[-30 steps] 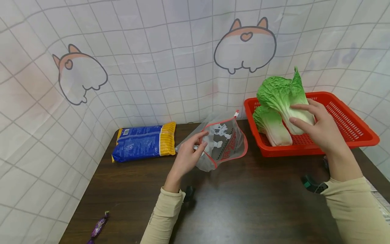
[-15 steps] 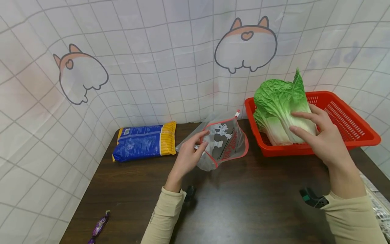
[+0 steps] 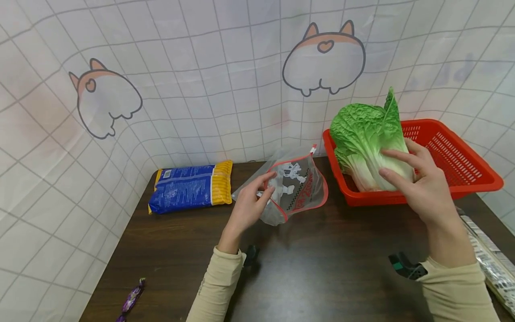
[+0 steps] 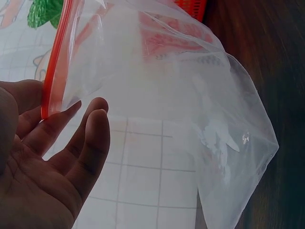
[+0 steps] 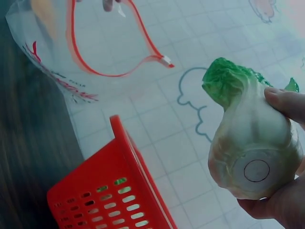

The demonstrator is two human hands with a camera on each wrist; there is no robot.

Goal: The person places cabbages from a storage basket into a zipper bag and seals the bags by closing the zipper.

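My right hand [image 3: 426, 190] grips a green-and-white Chinese cabbage [image 3: 372, 136] by its pale stem, over the red basket. In the right wrist view the cabbage's round base [image 5: 257, 169] faces the camera, with thumb and fingers on either side. Partly hidden behind it, a second Chinese cabbage [image 3: 358, 170] lies in the basket. My left hand [image 3: 248, 203] pinches the red zip edge of a clear zip bag [image 3: 303, 197], thumb and finger on the rim. The bag's mouth gapes, as the left wrist view shows its red-lined edge [image 4: 56, 62] lifted at the fingers.
The red basket [image 3: 479, 181] stands at the back right against the grid-patterned cloth. A blue-and-yellow packet [image 3: 185, 188] lies at the back left. Near the front left is a purple-wrapped candy [image 3: 130, 299]. A silvery, printed package [image 3: 492, 264] lies by the right forearm.
The right hand has brought the held cabbage slightly left and lower, so it covers more of the one in the basket. The left hand and bag have barely moved.
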